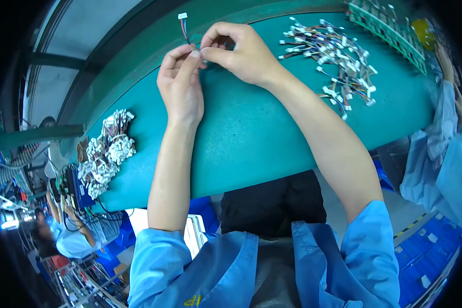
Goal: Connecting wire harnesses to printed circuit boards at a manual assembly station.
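Both of my hands meet over the far part of a green work surface [241, 133], fingertips pinched together on a short wire harness [185, 32]. Its thin wires, red, blue and dark, rise from between the fingers to a white connector pointing away from me. My left hand [182, 77] grips it with thumb and fingers from below. From the right, my right hand [238, 54] pinches at the same spot, thumb against fingertips. The harness's lower end is mostly hidden by the fingers.
A loose heap of similar wire harnesses [344, 61] lies to the right. Bundled harnesses [108, 151] with white connectors sit at the left. A row of green circuit boards [387, 33] stands at the far right. Other people [436, 143] work at both sides. Blue bins [428, 251] stand lower right.
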`<state>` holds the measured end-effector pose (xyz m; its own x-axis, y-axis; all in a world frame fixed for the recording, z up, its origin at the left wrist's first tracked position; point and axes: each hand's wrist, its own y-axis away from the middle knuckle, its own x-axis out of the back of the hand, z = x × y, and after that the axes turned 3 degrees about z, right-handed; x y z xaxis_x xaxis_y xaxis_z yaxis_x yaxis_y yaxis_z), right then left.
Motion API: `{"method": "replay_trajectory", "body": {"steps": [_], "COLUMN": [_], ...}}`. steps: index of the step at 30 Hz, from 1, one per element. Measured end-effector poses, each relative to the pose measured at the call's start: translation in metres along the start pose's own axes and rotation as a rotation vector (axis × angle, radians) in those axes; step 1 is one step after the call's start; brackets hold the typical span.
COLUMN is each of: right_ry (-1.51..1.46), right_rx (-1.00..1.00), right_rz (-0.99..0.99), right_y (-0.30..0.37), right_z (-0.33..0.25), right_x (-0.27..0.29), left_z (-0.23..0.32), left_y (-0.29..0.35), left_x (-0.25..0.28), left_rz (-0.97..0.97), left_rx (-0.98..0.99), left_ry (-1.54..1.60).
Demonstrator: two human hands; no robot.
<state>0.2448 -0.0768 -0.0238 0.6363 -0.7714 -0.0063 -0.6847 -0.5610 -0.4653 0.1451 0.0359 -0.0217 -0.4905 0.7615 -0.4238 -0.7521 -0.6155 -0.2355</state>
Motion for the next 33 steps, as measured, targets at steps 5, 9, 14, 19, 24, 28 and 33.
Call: {"method": "replay_trajectory", "body": {"steps": [5, 9, 14, 19, 24, 28, 33], "right_ry": [-0.113, -0.208, -0.199, -0.238, -0.212, -0.018, -0.075], "right_rx": [-0.067, -0.119, -0.128, -0.13, -0.073, 0.055, -0.009], "right_rz": [-0.02, -0.005, 0.011, 0.014, 0.029, -0.016, -0.006], "right_y": [0.001, 0.001, 0.001, 0.0, 0.002, -0.001, 0.0], "right_z": [-0.002, -0.001, 0.0, 0.003, 0.006, 0.008, 0.006], "right_x": [0.005, 0.003, 0.007, 0.004, 0.007, 0.006, 0.011], "left_z": [-0.004, -0.004, -0.004, -0.003, -0.005, -0.001, -0.006], "left_y": [0.0, 0.0, 0.002, 0.001, 0.001, 0.002, -0.002], "left_x": [0.001, 0.003, -0.001, 0.001, -0.003, 0.0, -0.004], "left_rz": [-0.024, -0.031, -0.028, -0.016, -0.002, 0.034, -0.011], "left_rx": [-0.003, -0.008, -0.016, -0.05, -0.04, -0.023, -0.101], "left_ry": [-0.009, -0.013, -0.033, -0.074, -0.109, -0.171, -0.215]}}
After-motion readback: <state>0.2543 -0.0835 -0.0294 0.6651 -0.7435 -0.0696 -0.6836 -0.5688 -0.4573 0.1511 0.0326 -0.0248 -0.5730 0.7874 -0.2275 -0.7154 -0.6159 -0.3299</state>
